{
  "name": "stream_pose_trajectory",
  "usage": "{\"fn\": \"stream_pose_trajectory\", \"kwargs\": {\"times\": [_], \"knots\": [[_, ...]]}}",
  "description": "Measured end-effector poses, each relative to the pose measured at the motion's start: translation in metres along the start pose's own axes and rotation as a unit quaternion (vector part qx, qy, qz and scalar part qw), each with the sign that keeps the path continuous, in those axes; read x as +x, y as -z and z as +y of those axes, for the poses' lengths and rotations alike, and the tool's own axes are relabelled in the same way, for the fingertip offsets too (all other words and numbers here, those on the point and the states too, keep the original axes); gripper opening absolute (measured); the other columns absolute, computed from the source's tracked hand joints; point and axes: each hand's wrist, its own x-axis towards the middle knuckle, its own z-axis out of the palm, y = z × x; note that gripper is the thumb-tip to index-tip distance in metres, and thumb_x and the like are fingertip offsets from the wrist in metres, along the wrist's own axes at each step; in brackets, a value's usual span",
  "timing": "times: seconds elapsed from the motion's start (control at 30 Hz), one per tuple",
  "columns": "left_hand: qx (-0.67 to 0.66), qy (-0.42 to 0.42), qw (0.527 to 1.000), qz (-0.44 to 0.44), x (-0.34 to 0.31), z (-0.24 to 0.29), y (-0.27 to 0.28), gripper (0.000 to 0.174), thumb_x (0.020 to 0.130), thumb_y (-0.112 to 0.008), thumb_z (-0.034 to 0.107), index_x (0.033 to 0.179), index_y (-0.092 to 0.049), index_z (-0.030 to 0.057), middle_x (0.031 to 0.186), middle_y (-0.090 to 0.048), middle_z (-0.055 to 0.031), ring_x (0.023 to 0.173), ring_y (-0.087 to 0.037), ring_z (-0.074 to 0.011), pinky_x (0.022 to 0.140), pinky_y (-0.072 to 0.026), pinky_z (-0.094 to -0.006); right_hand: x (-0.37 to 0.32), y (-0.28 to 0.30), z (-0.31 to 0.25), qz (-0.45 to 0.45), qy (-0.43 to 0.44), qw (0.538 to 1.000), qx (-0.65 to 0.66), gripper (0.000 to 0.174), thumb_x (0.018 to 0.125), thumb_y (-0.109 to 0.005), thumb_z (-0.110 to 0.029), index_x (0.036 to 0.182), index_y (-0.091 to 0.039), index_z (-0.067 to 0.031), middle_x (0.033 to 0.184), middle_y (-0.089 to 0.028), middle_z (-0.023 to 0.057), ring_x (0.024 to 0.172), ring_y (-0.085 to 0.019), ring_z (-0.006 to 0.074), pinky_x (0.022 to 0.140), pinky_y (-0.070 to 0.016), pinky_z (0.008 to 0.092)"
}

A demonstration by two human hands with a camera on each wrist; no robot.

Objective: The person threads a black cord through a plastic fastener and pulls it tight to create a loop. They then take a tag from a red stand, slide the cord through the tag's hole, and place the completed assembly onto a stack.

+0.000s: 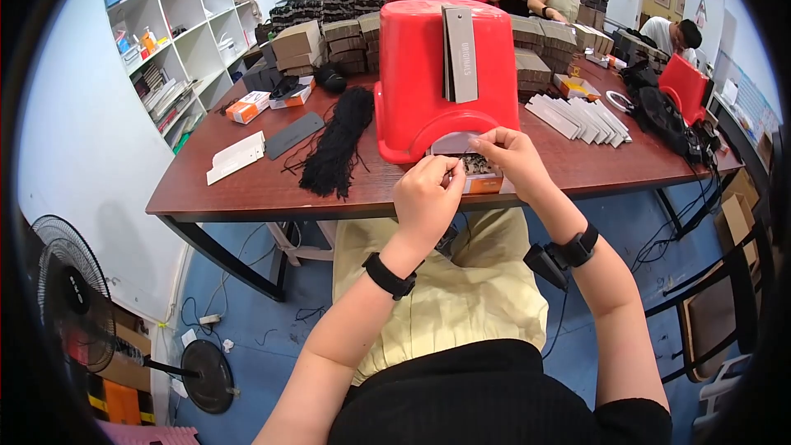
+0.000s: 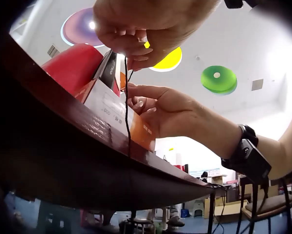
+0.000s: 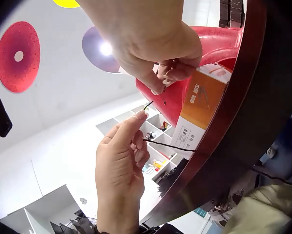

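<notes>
While the person sits at its near edge, the long brown surface (image 1: 247,189) spans the scene, with a white shelf unit (image 1: 177,25) against the wall on the left and stacks of brown boxes (image 1: 329,33) along the far side. An upturned red bucket (image 1: 420,74) stands near the middle of the surface, and a few grey hang tags (image 1: 460,53) are draped over its top. Left of the bucket lies a thick bundle of black cords (image 1: 336,144); to the right, white flat sleeves (image 1: 581,119) are fanned out in a row.

Against the bucket's near side, right at the surface's edge, sits a small orange-and-white box (image 1: 486,184), open at the top. Both hands meet just above it. The right hand (image 1: 511,156) reaches over the box with its fingertips bunched together; whether they hold anything is too small to tell. The left hand (image 1: 427,198), just left of the box, pinches a thin black string (image 2: 127,117) between thumb and forefinger. In the left wrist view the string hangs straight down from that pinch, past the box's front and over the surface's edge. In the right wrist view a short end sticks up above the left forefinger.
</notes>
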Motion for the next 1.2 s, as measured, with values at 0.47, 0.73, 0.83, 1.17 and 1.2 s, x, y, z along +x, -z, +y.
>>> {"fn": "stream_pose_trajectory", "kwargs": {"times": [0.47,0.73,0.83,1.17,1.2], "knots": [[0.012,-0.003,1.000,-0.023,-0.002,-0.006,-0.001,0.007,0.067,-0.059,0.006,0.074,-0.061,0.0024,0.056,-0.051,-0.0050,0.044,-0.046,-0.0104,0.044,-0.0366,-0.0224,-0.013,-0.011,-0.008,-0.061,0.040,0.996,-0.048,0.018,0.074,-0.060,-0.016,0.076,-0.054,0.0005,0.072,-0.056,0.0028,0.066,-0.050,0.0060,0.059,-0.0407,0.0197],[-0.178,0.178,0.964,-0.085,-0.007,0.000,0.006,0.012,0.073,-0.057,0.005,0.080,-0.060,-0.0038,0.059,-0.054,0.0023,0.051,-0.044,-0.0008,0.045,-0.0344,-0.0157,-0.018,-0.011,-0.012,-0.063,0.037,0.997,-0.036,0.016,0.075,-0.059,-0.014,0.077,-0.053,0.0007,0.072,-0.056,0.0018,0.067,-0.048,0.0046,0.060,-0.0391,0.0188],[-0.180,0.192,0.961,-0.081,-0.009,0.000,0.007,0.011,0.073,-0.057,0.005,0.080,-0.061,-0.0033,0.058,-0.054,0.0020,0.050,-0.043,-0.0009,0.044,-0.0339,-0.0157,-0.018,-0.012,-0.011,-0.059,0.029,0.998,-0.026,0.016,0.075,-0.060,-0.014,0.078,-0.054,0.0006,0.072,-0.056,0.0011,0.067,-0.047,0.0039,0.060,-0.0387,0.0188],[-0.233,0.252,0.931,-0.124,-0.011,0.012,0.011,0.009,0.073,-0.058,0.006,0.070,-0.058,-0.0019,0.058,-0.053,0.0028,0.051,-0.043,-0.0004,0.045,-0.0328,-0.0153,-0.014,-0.009,0.000,-0.031,0.004,1.000,0.000,0.022,0.073,-0.062,-0.021,0.079,-0.055,-0.0007,0.071,-0.055,-0.0004,0.062,-0.046,0.0035,0.055,-0.0367,0.0168],[-0.235,0.252,0.930,-0.129,-0.011,0.011,0.010,0.009,0.072,-0.058,0.007,0.070,-0.058,-0.0019,0.058,-0.053,0.0028,0.051,-0.042,-0.0004,0.045,-0.0326,-0.0155,-0.014,-0.009,0.000,-0.033,0.004,0.999,0.000,0.022,0.074,-0.061,-0.021,0.079,-0.055,-0.0005,0.071,-0.055,-0.0002,0.062,-0.046,0.0034,0.055,-0.0369,0.0169]]}}
